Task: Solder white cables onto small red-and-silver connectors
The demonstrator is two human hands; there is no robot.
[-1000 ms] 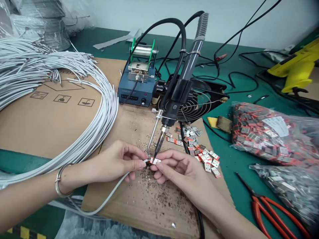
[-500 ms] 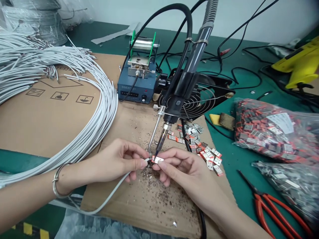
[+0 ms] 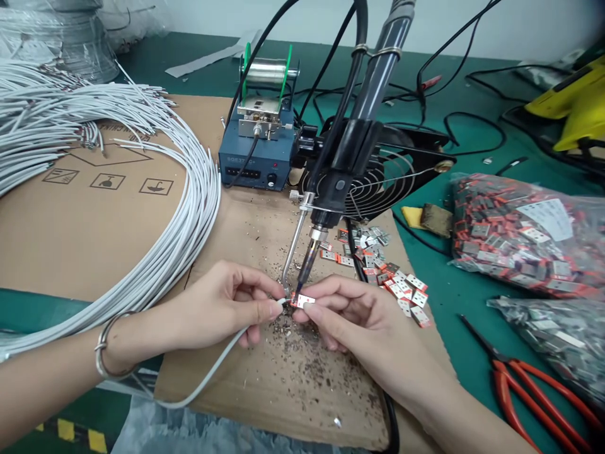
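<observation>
Between thumb and fingers, my left hand [image 3: 246, 302] pinches a white cable [image 3: 218, 364] close to its end. My right hand [image 3: 350, 309] is closed on a small USB connector [image 3: 305, 301], silver with an orange-red end. The cable tip and the connector's orange-red end meet or nearly meet under the soldering iron [image 3: 309, 258], whose dark tip comes down at that spot. Beside the tip ends a thin metal solder feed tube [image 3: 293, 246]. The exact joint is too small to make out.
A solder feeder [image 3: 258, 151] with a spool stands behind, next to a fan [image 3: 373, 183]. Loose connectors [image 3: 404, 290] lie right of the iron, bagged connectors [image 3: 520, 239] and red-handled pliers [image 3: 524, 384] farther right. A bundle of white cables [image 3: 189, 233] curves along the left over cardboard [image 3: 113, 233].
The whole view has shifted slightly. My right hand and the connector have moved a touch to the right, while both hands keep their grips.
</observation>
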